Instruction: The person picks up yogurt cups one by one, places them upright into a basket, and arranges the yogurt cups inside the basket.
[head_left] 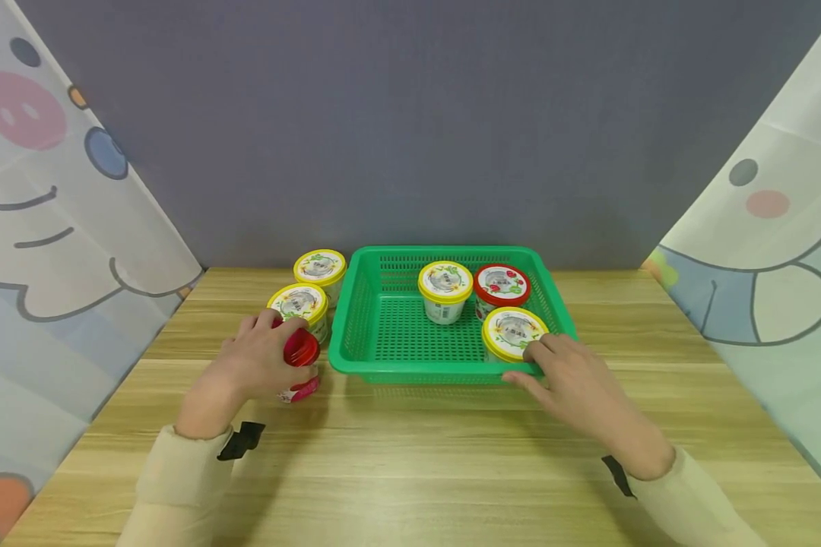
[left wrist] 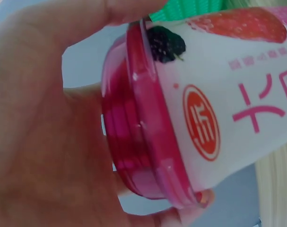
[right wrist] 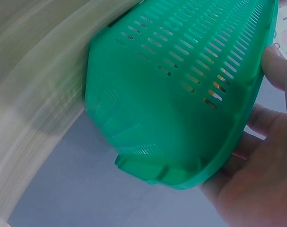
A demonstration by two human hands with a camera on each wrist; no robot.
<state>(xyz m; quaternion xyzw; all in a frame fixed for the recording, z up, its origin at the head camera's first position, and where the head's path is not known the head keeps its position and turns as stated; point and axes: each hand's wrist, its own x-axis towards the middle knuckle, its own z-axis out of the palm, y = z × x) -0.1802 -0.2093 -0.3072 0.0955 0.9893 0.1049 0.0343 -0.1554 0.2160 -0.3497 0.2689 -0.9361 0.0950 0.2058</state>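
My left hand (head_left: 253, 361) grips a white, fruit-printed cup with a red-pink lid (head_left: 304, 349) left of the green basket. In the left wrist view that cup (left wrist: 204, 94) lies sideways across the picture, the thumb and fingers around its lid edge. Just behind it on the table stand two tubs with yellow lids, a nearer tub (head_left: 298, 301) and a farther tub (head_left: 319, 266). My right hand (head_left: 581, 384) pinches the near right rim of the green basket (head_left: 417, 368), thumb outside and fingers over the edge. The right wrist view shows the basket's outer wall (right wrist: 157, 104).
Inside the basket are a yellow-lidded tub (head_left: 445, 281), a red-lidded tub (head_left: 502, 285) and another yellow-lidded tub (head_left: 513, 331) near the right hand. Behind the wooden table (head_left: 410, 471) rises a grey wall panel (head_left: 410, 129); cartoon-printed sheets (head_left: 41, 228) flank both sides.
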